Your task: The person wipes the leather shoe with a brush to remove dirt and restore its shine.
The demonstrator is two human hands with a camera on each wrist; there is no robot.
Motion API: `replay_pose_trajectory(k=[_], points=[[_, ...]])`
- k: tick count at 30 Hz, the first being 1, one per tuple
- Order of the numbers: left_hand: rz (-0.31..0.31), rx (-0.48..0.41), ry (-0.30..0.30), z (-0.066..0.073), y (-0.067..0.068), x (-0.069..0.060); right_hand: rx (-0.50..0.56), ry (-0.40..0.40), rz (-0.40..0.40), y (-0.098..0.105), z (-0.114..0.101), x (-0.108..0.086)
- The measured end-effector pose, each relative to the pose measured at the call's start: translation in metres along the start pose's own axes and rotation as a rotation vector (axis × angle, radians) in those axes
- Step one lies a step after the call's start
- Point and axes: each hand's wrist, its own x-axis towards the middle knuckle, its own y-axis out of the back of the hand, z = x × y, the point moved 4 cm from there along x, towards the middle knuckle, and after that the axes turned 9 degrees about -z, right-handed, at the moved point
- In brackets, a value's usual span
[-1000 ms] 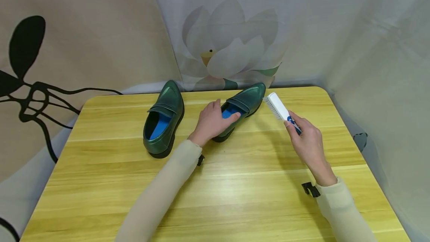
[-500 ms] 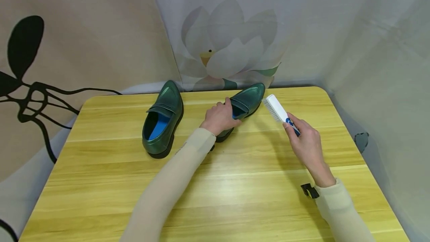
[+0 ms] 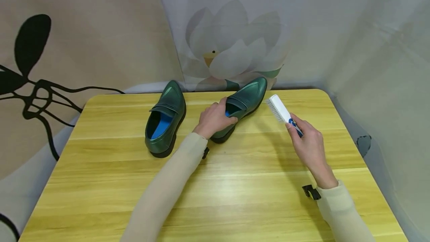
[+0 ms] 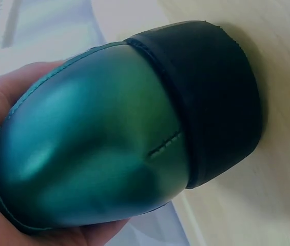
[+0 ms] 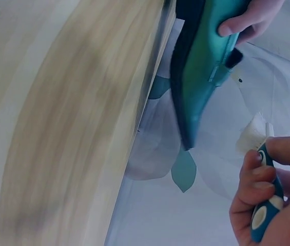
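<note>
My left hand grips the right-hand green loafer at its opening. In the left wrist view, the loafer's rounded heel fills the middle, with fingers on both sides of the collar. The toe points to the far right; whether the dark sole touches the table is hard to tell. My right hand holds a white-headed brush by its blue-and-white handle, bristles facing left, apart from the loafer. The other green loafer, with a blue insole, stands on the table at left.
A wooden table lies under both hands. Behind its far edge hangs a pale fabric backdrop printed with a large flower and dark leaves. The held loafer's toe is near that far edge.
The left hand has shifted over the loafer's opening and taken hold of it, and its toe has risen slightly. The right hand and brush stay nearly in place.
</note>
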Motion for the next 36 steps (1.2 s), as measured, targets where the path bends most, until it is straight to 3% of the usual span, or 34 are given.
replay_pose_trajectory(k=[8, 18, 36], points=[[0.073, -0.139, -0.020, -0.009, 0.016, -0.032, 0.009, 0.006, 0.002, -0.001, 0.000, -0.001], [0.169, -0.272, -0.069, -0.023, 0.042, -0.087, 0.017, 0.016, 0.007, -0.002, 0.001, -0.002], [0.375, -0.418, 0.000, -0.076, 0.103, -0.159, 0.020, -0.003, -0.006, -0.001, 0.000, -0.001]])
